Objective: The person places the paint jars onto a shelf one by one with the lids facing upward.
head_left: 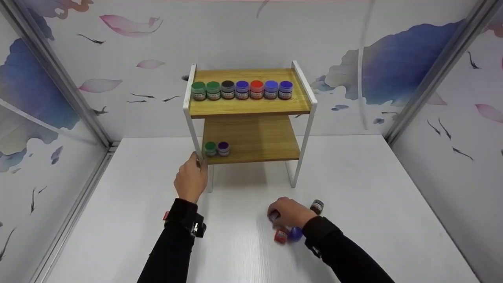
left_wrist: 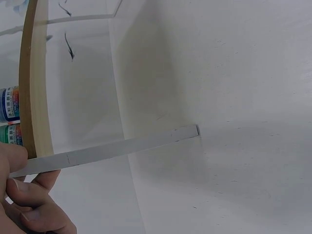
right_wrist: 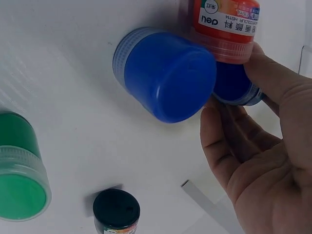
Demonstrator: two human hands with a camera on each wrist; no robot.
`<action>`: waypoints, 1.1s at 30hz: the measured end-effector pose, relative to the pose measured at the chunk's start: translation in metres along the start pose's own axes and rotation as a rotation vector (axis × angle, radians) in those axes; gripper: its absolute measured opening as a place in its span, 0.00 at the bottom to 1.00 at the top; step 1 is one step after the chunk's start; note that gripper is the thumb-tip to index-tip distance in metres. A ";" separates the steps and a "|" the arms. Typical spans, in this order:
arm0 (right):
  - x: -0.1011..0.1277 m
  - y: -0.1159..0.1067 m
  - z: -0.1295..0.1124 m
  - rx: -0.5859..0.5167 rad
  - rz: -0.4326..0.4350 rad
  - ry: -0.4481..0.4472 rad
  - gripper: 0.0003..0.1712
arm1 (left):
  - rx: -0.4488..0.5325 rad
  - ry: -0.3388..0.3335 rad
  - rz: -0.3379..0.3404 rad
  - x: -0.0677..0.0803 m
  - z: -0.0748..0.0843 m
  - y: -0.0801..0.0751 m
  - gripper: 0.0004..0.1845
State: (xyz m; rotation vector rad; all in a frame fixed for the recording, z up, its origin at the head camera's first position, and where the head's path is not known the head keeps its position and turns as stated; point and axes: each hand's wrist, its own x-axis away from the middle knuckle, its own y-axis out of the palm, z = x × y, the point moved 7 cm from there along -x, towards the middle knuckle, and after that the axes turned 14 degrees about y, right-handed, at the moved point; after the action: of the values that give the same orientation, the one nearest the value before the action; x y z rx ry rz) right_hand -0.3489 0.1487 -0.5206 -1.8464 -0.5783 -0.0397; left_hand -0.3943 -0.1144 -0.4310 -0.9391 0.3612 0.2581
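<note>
While I look through the head view, I see my left hand gripping the white front leg of the two-level shelf, at 11 o'clock from my right hand. That hand lies over a small group of paint jars on the white surface: a red jar and a blue jar at its 6 o'clock, a dark jar at its 2 o'clock. I count seven jars on the top board and two, green and purple, on the lower board.

From the left wrist view, my fingers curl round the white leg; two jar labels show at 9 o'clock behind the wooden edge.

From the right wrist view, my fingers are bent, and the fingertips touch a blue jar under the red one. I cannot tell if it is already pinched. Here I count five jars: two blue, with the larger-looking one on its side, one red, one green, one dark-lidded.

I judge the shelf should be kept steady, and only one jar pinched by its sides so the neighbours do not roll.
</note>
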 end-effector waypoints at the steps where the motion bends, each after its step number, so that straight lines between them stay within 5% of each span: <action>1: 0.000 0.000 0.001 -0.004 0.001 0.008 0.16 | 0.000 -0.001 0.001 0.000 0.001 0.000 0.12; 6: -0.003 0.001 0.010 -0.005 0.020 0.089 0.24 | -0.007 -0.002 -0.001 0.000 0.002 0.001 0.12; 14: -0.010 -0.005 0.017 -0.004 0.066 0.118 0.20 | -0.011 -0.003 -0.006 -0.002 0.002 0.002 0.12; 33: -0.008 -0.014 0.001 -0.050 0.061 -0.034 0.17 | 0.000 0.005 0.011 -0.001 -0.003 0.001 0.12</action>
State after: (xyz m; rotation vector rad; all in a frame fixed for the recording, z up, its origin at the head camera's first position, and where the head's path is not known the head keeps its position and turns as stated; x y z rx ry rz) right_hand -0.3616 0.1498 -0.5109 -1.9152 -0.5494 0.0182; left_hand -0.3968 -0.1164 -0.4333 -0.9378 0.3712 0.2655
